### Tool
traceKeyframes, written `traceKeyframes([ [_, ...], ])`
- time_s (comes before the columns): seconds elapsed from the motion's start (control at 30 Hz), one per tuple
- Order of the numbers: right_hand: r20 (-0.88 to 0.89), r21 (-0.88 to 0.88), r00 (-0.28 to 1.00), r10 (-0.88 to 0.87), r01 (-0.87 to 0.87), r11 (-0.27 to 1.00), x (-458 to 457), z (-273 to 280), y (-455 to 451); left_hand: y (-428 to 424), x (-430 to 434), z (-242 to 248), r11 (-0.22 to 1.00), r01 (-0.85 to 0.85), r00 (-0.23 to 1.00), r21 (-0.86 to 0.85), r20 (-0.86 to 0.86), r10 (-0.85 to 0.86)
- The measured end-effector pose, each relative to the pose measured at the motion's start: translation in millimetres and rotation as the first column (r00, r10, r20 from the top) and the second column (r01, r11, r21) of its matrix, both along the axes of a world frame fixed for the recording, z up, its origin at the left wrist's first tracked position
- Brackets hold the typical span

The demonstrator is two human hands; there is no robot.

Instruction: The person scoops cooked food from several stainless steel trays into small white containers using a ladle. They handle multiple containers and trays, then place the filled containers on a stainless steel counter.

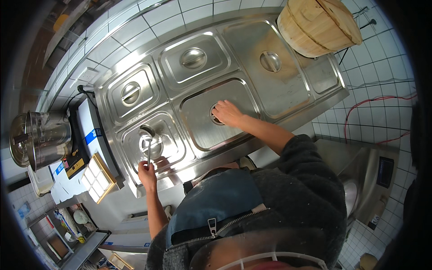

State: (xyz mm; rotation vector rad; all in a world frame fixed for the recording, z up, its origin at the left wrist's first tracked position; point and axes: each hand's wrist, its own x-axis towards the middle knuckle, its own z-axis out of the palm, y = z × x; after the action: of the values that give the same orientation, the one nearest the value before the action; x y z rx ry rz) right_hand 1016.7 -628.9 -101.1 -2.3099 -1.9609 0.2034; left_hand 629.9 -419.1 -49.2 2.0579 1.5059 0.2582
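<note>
My left hand [147, 173] grips the handle of a small metal ladle [146, 136], its bowl held above a steel pan lid [172, 148]. My right hand [227, 113] has its fingers curled into the round recessed handle of a larger steel lid [202, 131] in the front middle of the counter. That lid lies flat in its opening, and my fingers partly cover its handle. Behind these two lids are another steel lid [145, 76] at the back left and one [209, 64] at the back middle.
A wide steel lid [251, 44] lies right of the middle. A wooden barrel [314, 27] stands at the back right corner. To the left are a steel pot [50, 135], a black induction cooker [76, 160] and a wood-framed white panel [98, 177]. A tiled wall [165, 22] runs behind.
</note>
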Motion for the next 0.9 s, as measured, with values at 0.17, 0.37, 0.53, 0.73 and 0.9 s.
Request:
traceKeyframes([
  [0.17, -0.224, 0.205, 0.971, -0.085, 0.132, 0.97, 25.8, 41.0, -1.9, -16.5, -0.9, 7.5, 0.985, -0.132, 0.975, -0.107, 0.163, 0.149],
  [0.37, -0.431, 0.384, 0.895, -0.112, 0.295, 0.875, 53.0, 136.0, -11.0, -23.6, -12.4, -3.0, 0.952, -0.205, 0.885, -0.226, 0.372, 0.279],
  [0.53, -0.461, 0.383, 0.875, 0.149, 0.045, 0.923, 62.2, 205.1, -30.4, -31.3, -38.4, -6.3, 0.921, -0.273, 0.834, -0.277, 0.409, 0.37],
  [0.73, -0.559, 0.197, 0.811, -0.171, 0.33, 0.923, 13.0, 186.9, -22.0, -33.3, -46.9, -3.6, 0.951, -0.232, 0.863, -0.205, 0.407, 0.299],
  [0.9, -0.215, 0.286, 0.969, -0.119, 0.18, 0.941, 11.7, 139.0, -28.3, -34.7, -39.4, 1.2, 0.953, -0.206, 0.851, -0.221, 0.44, 0.286],
])
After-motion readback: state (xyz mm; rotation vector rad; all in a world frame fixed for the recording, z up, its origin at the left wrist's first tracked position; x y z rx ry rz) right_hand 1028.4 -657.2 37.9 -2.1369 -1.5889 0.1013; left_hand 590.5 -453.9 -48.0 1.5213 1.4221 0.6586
